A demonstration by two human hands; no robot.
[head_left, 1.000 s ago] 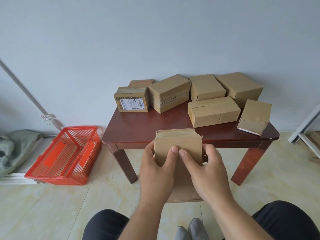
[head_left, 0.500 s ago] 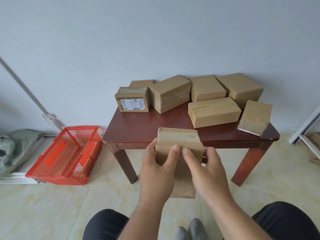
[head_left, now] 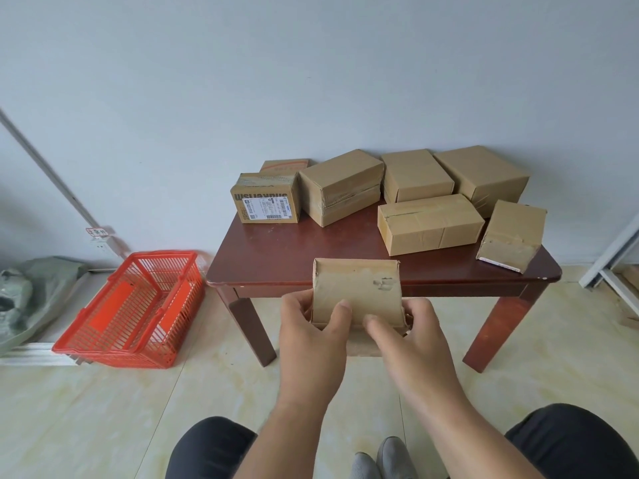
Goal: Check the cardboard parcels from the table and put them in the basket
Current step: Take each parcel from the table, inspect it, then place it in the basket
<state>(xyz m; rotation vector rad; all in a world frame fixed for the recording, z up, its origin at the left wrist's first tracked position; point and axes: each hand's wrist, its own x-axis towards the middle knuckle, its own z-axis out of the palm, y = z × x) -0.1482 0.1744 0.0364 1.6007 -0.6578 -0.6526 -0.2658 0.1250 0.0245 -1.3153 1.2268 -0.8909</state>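
Note:
I hold a small brown cardboard parcel (head_left: 356, 288) in the air in front of the table's near edge. My left hand (head_left: 311, 340) grips its left side, thumb on the face turned toward me. My right hand (head_left: 408, 340) grips its right lower corner. That face bears a small torn patch. Several more cardboard parcels lie on the dark red wooden table (head_left: 294, 257), among them one with a printed label (head_left: 266, 198) and a long one (head_left: 428, 224). The orange plastic basket (head_left: 135, 305) stands on the floor left of the table, with nothing visible in it.
A white wall runs behind the table. A grey-green sack (head_left: 31, 295) lies on the floor at the far left. A white metal frame (head_left: 615, 257) stands at the right edge. My knees and shoes show at the bottom over pale floor tiles.
The parcel has turned in my hands: a different, wider face with a torn patch now faces me, and less of it hangs below my fingers. Both hands shifted their hold slightly.

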